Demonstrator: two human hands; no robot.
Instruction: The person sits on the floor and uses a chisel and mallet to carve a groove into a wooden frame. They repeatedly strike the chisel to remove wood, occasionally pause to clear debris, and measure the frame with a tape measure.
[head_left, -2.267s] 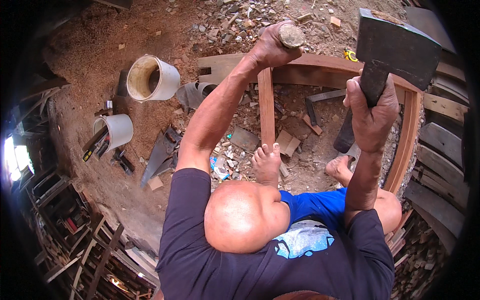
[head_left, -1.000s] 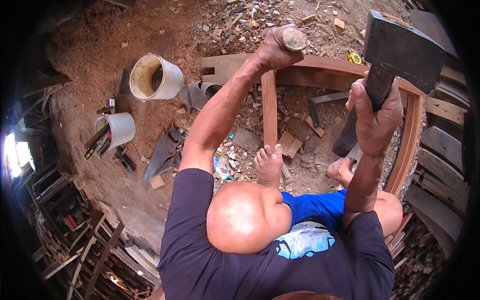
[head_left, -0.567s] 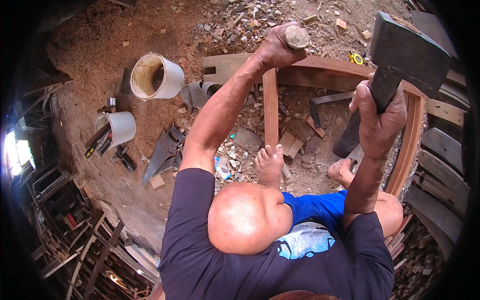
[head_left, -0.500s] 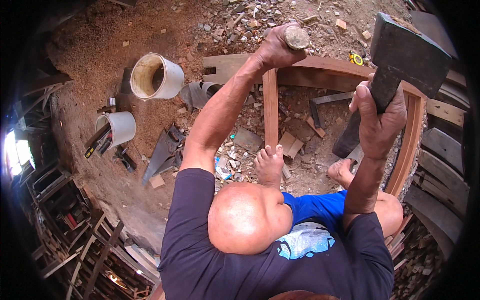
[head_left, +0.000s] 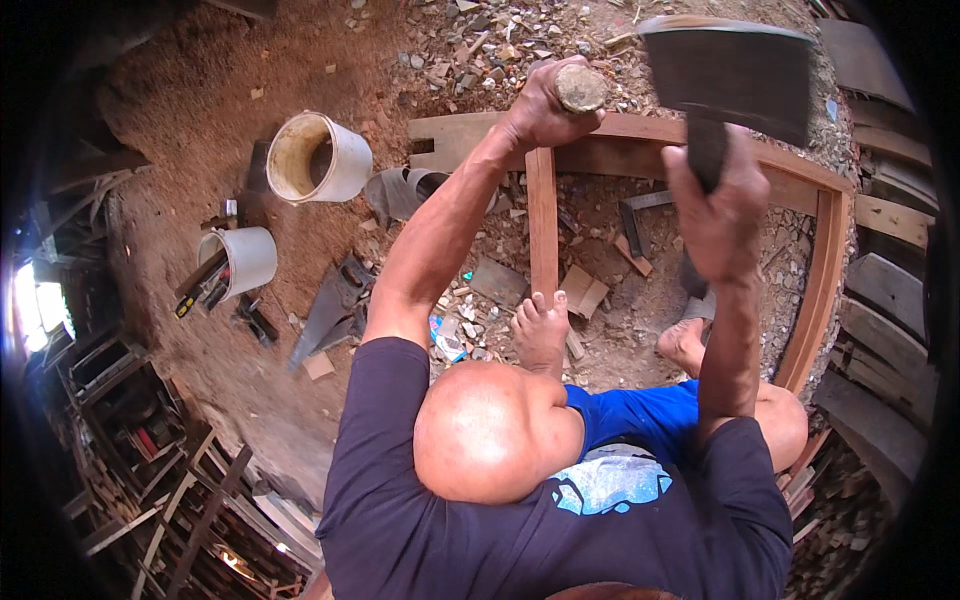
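Observation:
My left hand (head_left: 545, 108) is wrapped round an upright tool handle with a worn, round butt (head_left: 581, 88). The tool's lower part is hidden behind my fist, above the reddish-brown wooden frame (head_left: 640, 128). In my right hand (head_left: 722, 215), a little blurred, is the handle of a dark, block-headed mallet (head_left: 735, 80). Its head hangs in the air to the right of the round butt, apart from it. One bare foot (head_left: 540, 335) rests against the near end of the frame's crosspiece (head_left: 542, 220).
Two white buckets (head_left: 345, 160) are at the left, the nearer holding tools. A handsaw (head_left: 325, 315) lies beside wood scraps. An angled metal square (head_left: 630, 225) lies inside the frame. Stacked planks (head_left: 880, 280) line the right side, and rubble (head_left: 480, 50) covers the ground beyond.
My right hand has swung the mallet leftward toward the handle in my left hand, and its head has turned. My left hand keeps its grip, shifted slightly left.

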